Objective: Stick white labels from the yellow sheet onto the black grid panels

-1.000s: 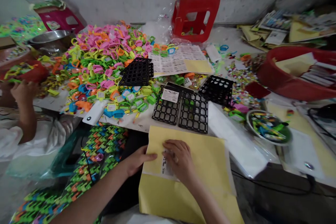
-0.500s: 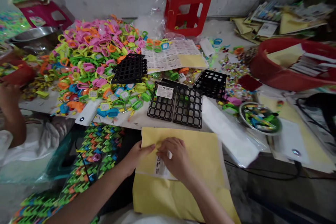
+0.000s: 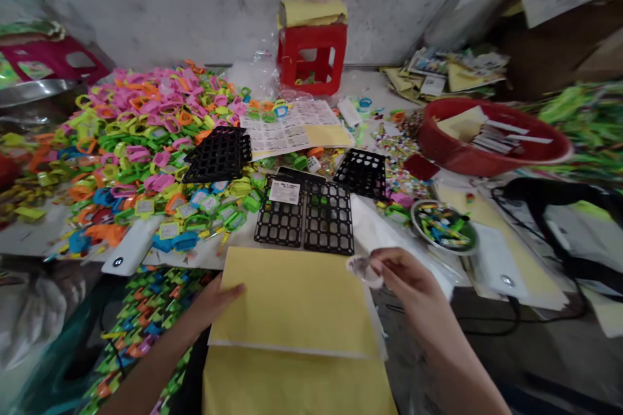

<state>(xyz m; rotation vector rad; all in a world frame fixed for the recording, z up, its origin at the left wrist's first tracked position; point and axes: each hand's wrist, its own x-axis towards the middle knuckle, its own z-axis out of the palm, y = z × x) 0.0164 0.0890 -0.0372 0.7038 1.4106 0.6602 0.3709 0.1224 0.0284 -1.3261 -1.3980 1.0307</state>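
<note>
My right hand (image 3: 402, 272) is raised past the upper right corner of a yellow paper sheet (image 3: 292, 305). A small curled white label with dark print (image 3: 363, 269) is pinched between its thumb and fingers, slightly blurred. At the left edge of the sheet, my left hand (image 3: 219, 301) grips the paper, thumb on top and fingers hidden beneath. More yellow paper (image 3: 296, 379) lies below that sheet, over my lap. Just beyond it are two black plastic grids (image 3: 328, 217) side by side; the left one carries a white printed label (image 3: 284, 192).
Colourful plastic toy watches (image 3: 160, 117) are heaped on the left. More black grids (image 3: 363, 172) and printed sticker sheets (image 3: 277, 126) lie behind. To the right are a bowl of small parts (image 3: 445, 227), a red basin (image 3: 491, 136) and white devices (image 3: 503, 262). A red stool (image 3: 311, 58) stands by the wall.
My right hand has lifted the printed label off the yellow sheet and moved right with it. My left hand stays at the sheet's left edge. The camera view has turned right.
</note>
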